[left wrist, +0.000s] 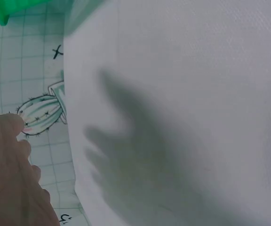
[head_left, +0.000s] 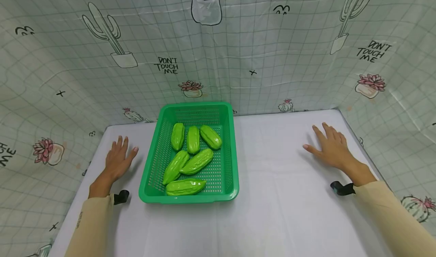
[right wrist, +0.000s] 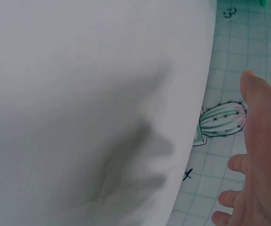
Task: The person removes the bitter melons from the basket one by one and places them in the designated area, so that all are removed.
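Observation:
A green plastic basket (head_left: 234, 154) with perforated walls stands on the white table, left of the middle. Several glossy, ridged green bitter melons (head_left: 196, 161) lie inside it. To the basket's left is my left hand (head_left: 117, 160), palm down with fingers extended, holding nothing. Its fingers and thumb also show at the edge of the left wrist view, with a shadow on the cloth. Far to the right, my right hand (head_left: 330, 147) spreads its fingers over the table, likewise holding nothing. Part of that hand (right wrist: 267, 141) appears in the right wrist view.
White cloth (head_left: 265, 196) covers the table between the basket and the right hand. A grid-patterned curtain (head_left: 238, 52) with cactus drawings hangs behind and along both sides. Dark straps (head_left: 342, 189) sit at both wrists.

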A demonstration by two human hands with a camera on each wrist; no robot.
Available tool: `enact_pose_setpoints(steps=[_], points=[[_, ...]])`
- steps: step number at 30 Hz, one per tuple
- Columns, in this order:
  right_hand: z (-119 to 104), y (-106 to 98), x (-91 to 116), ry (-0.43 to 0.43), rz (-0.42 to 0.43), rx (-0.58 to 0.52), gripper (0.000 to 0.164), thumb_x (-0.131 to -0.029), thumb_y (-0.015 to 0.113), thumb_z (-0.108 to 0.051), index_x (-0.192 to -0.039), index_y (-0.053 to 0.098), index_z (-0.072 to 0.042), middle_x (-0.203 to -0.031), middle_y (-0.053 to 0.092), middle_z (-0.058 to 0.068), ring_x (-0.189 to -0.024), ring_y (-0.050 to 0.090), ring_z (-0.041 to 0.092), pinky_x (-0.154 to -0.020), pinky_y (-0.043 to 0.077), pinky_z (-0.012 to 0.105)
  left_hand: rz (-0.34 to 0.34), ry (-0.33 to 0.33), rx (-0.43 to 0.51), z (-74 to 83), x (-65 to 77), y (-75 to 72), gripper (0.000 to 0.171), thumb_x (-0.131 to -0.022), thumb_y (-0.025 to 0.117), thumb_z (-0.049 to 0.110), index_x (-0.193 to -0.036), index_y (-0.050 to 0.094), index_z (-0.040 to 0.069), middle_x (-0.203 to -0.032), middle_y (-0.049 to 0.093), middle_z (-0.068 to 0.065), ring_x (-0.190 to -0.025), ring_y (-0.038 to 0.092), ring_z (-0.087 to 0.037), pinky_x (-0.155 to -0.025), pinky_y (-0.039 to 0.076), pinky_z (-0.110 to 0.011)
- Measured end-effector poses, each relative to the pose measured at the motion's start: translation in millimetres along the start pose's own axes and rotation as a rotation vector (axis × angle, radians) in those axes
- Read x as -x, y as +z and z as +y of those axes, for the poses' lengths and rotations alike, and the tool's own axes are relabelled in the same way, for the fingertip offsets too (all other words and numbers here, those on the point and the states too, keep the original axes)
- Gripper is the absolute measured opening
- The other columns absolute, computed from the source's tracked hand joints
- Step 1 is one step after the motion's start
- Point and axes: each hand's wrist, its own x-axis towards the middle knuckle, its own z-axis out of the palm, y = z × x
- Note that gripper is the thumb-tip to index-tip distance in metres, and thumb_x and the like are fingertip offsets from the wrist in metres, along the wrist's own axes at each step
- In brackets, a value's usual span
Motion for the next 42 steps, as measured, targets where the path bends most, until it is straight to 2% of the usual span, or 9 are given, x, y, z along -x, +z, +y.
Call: enact_pose_setpoints(steps=[6, 16, 24, 27, 34, 42], points=[[-12, 0, -2, -0.031, 0.022, 0.003, 0.091, -0.103, 0.061, -0.057, -0.159, 0.031, 0.009, -0.162, 0.017, 0.044, -0.146, 0.016, 0.068, -0.116, 0.01, 0.081, -0.005, 0.021, 0.034, 4.9, -0.4, -1.9, 0.082, -0.114, 0.029, 0.047, -0.163, 0.002, -0.012, -0.169, -0.009, -0.036, -0.154, -0.009, -0.06, -0.12, -0.001, -0.077], [-32, -5, -3, -0.067, 0.013, 0.014, 0.091, -0.103, 0.062, -0.056, -0.16, 0.032, 0.008, -0.163, 0.018, 0.042, -0.147, 0.018, 0.065, -0.116, 0.011, 0.08, -0.024, 0.02, 0.113, 14.9, 1.1, -7.5, 0.081, -0.114, 0.029, 0.048, -0.165, 0.002, -0.009, -0.171, -0.008, -0.032, -0.156, -0.005, -0.058, -0.119, -0.001, -0.079], [-47, -6, -5, -0.095, 0.01, 0.028, 0.089, -0.101, 0.068, -0.05, -0.161, 0.032, 0.005, -0.165, 0.018, 0.039, -0.149, 0.017, 0.062, -0.118, 0.011, 0.078, -0.059, 0.075, 0.252, 22.6, 5.3, -12.1, 0.079, -0.115, 0.03, 0.046, -0.167, -0.001, -0.004, -0.172, -0.009, -0.031, -0.158, -0.008, -0.054, -0.12, 0.001, -0.078], [-52, -6, -5, -0.109, 0.013, 0.034, 0.09, -0.1, 0.071, -0.048, -0.162, 0.032, 0.004, -0.165, 0.018, 0.039, -0.15, 0.018, 0.062, -0.118, 0.011, 0.078, -0.081, 0.071, 0.292, 26.3, 7.7, -14.3, 0.078, -0.116, 0.03, 0.047, -0.168, -0.002, -0.001, -0.172, -0.008, -0.031, -0.158, -0.007, -0.054, -0.121, 0.003, -0.077], [-65, -10, -7, -0.142, 0.023, 0.04, 0.089, -0.099, 0.072, -0.046, -0.162, 0.033, 0.003, -0.166, 0.019, 0.037, -0.15, 0.018, 0.061, -0.119, 0.012, 0.077, -0.117, 0.043, 0.316, 34.5, 9.8, -17.2, 0.08, -0.114, 0.035, 0.051, -0.17, 0.001, 0.006, -0.171, 0.006, -0.035, -0.155, 0.009, -0.059, -0.116, 0.018, -0.081], [-79, -13, -8, -0.183, 0.025, 0.06, 0.088, -0.099, 0.073, -0.044, -0.163, 0.032, 0.002, -0.166, 0.021, 0.037, -0.15, 0.02, 0.06, -0.121, 0.012, 0.075, -0.105, 0.128, 0.364, 41.2, 13.3, -17.5, 0.076, -0.114, 0.047, 0.038, -0.17, 0.008, 0.003, -0.172, 0.016, -0.028, -0.154, 0.022, -0.054, -0.115, 0.026, -0.078]])
